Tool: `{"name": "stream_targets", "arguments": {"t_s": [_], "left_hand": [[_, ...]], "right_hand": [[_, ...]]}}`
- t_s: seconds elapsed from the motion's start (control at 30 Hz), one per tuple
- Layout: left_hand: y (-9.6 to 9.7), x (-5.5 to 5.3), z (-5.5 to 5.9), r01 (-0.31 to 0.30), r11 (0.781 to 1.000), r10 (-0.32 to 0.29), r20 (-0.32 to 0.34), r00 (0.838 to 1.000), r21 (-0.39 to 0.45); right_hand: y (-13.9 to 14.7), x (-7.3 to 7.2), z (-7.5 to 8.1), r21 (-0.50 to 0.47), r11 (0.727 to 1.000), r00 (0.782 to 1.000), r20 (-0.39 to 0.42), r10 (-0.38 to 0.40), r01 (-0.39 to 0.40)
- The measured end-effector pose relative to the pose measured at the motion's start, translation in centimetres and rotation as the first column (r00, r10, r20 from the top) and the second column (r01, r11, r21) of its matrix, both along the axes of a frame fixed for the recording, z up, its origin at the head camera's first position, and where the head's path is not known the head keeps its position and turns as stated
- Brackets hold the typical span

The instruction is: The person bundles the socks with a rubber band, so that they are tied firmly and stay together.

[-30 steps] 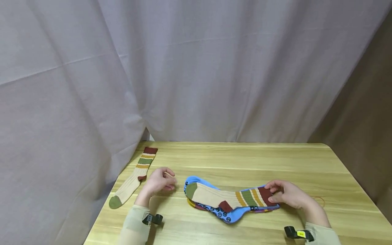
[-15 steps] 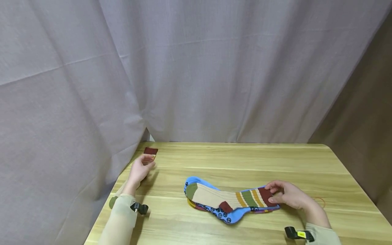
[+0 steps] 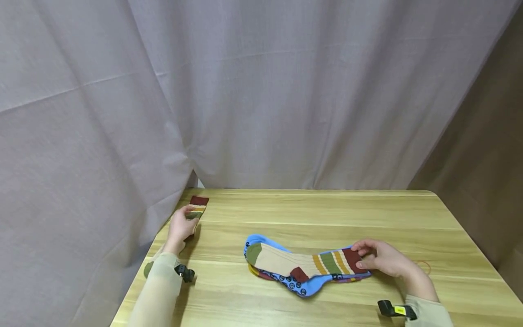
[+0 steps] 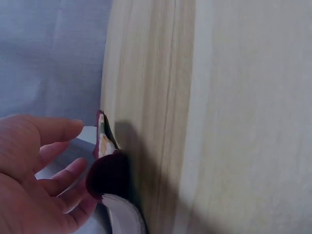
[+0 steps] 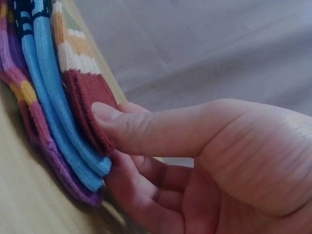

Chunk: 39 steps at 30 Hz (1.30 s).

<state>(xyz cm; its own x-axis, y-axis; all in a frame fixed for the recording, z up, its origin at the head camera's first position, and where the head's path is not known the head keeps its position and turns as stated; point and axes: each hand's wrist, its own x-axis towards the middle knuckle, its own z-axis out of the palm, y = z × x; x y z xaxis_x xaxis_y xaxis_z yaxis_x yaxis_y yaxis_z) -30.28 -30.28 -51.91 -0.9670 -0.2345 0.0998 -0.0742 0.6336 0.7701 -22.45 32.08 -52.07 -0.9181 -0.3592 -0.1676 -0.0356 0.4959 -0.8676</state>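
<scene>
At the table's left edge lies a cream sock with a dark red cuff and orange and green bands. My left hand is over its striped leg, covering the middle. In the left wrist view the thumb and fingers are spread beside the sock. A matching cream sock tops a stack on the right, its toe pointing left. My right hand pinches the cuff of that top sock between thumb and index finger. Blue socks with black prints and a purple-and-yellow sock lie beneath.
The wooden table has a grey curtain behind it and along its left side. A thin orange loop lies beyond the right wrist. Each wrist wears a black camera.
My left hand has moved left from the table's middle onto the sock at the left edge, coming slightly nearer lately. The right hand stays on the stack's cuff.
</scene>
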Motion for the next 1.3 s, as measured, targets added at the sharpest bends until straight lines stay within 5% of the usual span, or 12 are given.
{"name": "stream_targets", "arguments": {"t_s": [0.23,0.57,0.7,0.93,1.1,1.3], "left_hand": [[0.1,0.4,-0.4,-0.081,0.974,0.067,0.074,0.995,0.213],[0.6,0.3,-0.6,-0.042,0.973,0.023,0.086,0.996,0.227],[1.5,-0.1,-0.6,0.039,0.974,-0.061,0.094,0.994,0.223],[3.7,-0.8,-0.8,0.192,0.981,-0.192,0.08,0.978,0.005],[6.3,-2.0,-0.5,0.305,0.952,-0.302,0.086,0.949,-0.026],[9.9,-3.0,-0.6,0.432,0.902,-0.429,0.114,0.896,0.002]], "right_hand": [[0.3,-0.2,-0.3,-0.034,0.999,1.0,0.005,0.019,-0.019],[0.5,-0.1,-0.2,-0.062,0.998,1.0,0.02,0.018,-0.016],[0.7,-0.1,-0.4,-0.067,0.998,1.0,0.012,0.021,-0.02],[0.9,0.1,-0.6,-0.054,0.998,0.999,0.0,0.045,-0.044],[1.1,0.0,-0.2,-0.049,0.997,0.999,-0.001,0.052,-0.052],[1.3,-0.3,0.3,-0.063,0.998,0.999,0.031,0.014,-0.012]]}}
